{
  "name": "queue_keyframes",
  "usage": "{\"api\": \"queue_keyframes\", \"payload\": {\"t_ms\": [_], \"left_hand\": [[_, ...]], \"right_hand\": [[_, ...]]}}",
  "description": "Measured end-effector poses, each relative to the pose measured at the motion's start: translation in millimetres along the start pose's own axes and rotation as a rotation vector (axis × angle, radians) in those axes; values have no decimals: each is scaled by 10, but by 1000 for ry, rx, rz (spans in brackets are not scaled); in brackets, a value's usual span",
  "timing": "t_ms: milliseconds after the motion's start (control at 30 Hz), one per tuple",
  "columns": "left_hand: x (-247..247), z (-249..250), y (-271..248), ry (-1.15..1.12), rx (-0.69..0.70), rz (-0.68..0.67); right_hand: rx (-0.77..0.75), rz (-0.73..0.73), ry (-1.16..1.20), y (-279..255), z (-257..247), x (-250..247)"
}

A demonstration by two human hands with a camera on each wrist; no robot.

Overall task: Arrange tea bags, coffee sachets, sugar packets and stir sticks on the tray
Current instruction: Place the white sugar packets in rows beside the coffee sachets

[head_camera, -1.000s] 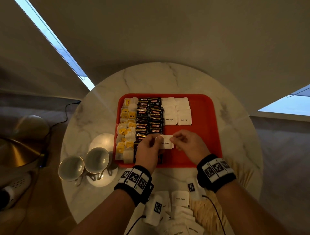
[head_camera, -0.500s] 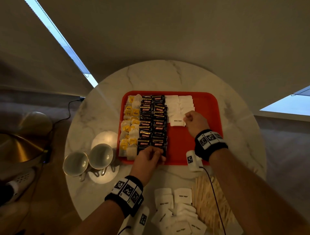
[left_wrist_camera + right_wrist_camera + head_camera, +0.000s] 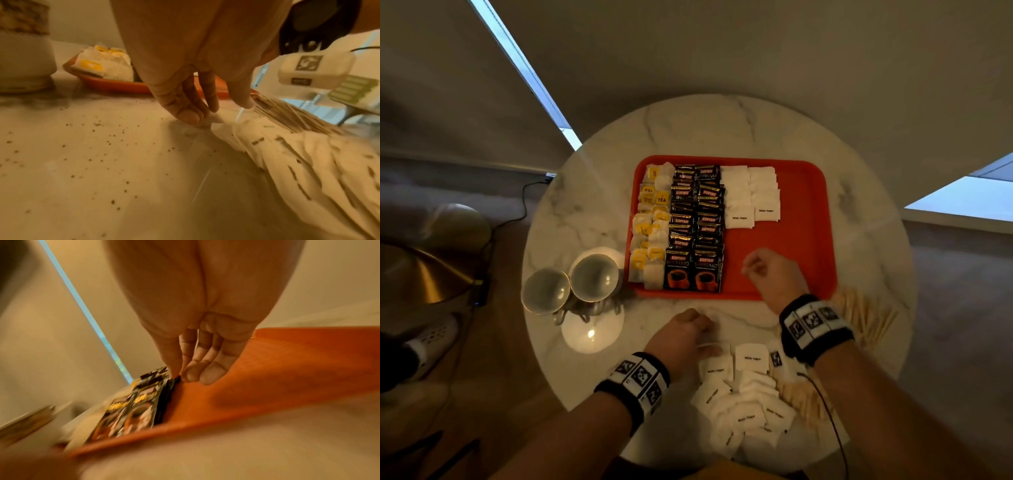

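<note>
Half a second ago our right hand [image 3: 774,277] sat at the sugar rows and our left at the tray's near edge; both have since drawn back toward us. Nearest us lies the loose sugar packet pile [image 3: 743,401] on the marble table [image 3: 592,212], stir sticks [image 3: 866,318] beside it. Our left hand [image 3: 681,339] pinches a packet at the pile's far edge. Beyond, our right hand hovers over the bare red tray [image 3: 808,219], fingers loosely curled, holding nothing. Tea bags [image 3: 650,226], coffee sachets [image 3: 697,229] and sugar rows [image 3: 751,198] fill the tray's left part.
</note>
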State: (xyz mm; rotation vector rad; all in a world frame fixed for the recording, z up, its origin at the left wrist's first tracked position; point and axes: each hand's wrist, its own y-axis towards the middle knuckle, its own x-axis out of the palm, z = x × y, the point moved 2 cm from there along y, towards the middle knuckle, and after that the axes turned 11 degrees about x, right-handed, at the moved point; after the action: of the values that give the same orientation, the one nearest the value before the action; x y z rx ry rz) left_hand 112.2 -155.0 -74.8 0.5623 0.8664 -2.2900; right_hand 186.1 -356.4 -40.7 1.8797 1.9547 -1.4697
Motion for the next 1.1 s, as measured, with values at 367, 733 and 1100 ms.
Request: {"api": "queue_keyframes", "payload": {"t_ms": [367,733,1100], "left_hand": [[228,195,-70,332,-27,-126],[212,145,-214,158,-94,-54],[-162,38,-324,-280,-176,364]], "right_hand": [[-137,-247,-591,-744,850,352],[-338,-218,-768,-856,1028,525],[-405,-171,-620,-836,766,443]]}}
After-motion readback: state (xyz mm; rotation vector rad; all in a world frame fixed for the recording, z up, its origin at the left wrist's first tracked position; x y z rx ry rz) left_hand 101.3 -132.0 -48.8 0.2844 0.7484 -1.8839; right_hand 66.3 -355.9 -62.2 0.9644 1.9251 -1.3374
